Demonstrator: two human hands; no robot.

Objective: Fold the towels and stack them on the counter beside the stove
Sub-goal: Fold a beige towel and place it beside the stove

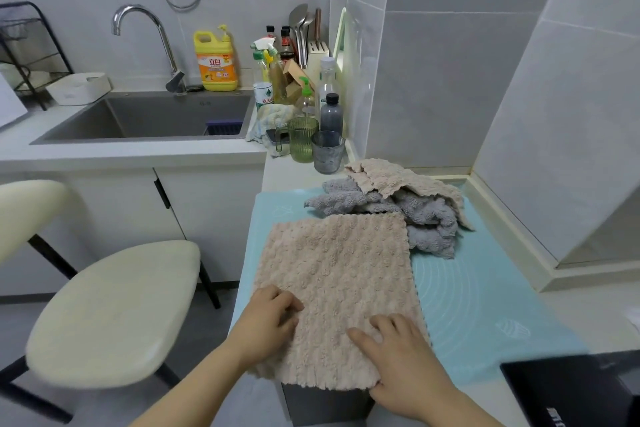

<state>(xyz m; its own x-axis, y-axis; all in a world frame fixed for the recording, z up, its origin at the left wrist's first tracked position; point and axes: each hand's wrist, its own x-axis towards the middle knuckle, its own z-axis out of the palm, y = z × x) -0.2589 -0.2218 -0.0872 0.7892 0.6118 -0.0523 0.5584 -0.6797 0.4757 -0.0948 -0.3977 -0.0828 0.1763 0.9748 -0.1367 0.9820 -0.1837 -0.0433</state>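
1 beige towel (336,274) lies flat on blue mat (478,305), near edge overhanging counter. Left hand (273,322) at towel's 8 o'clock, fingers bent on cloth; grip unclear. Right hand (398,354) at 5 o'clock, released, pressing flat. Crumpled grey towels (426,218) at 1 o'clock.

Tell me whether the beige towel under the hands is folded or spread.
Spread. The beige towel lies flat on the blue mat, no fold line showing, with the left hand and right hand resting on it.
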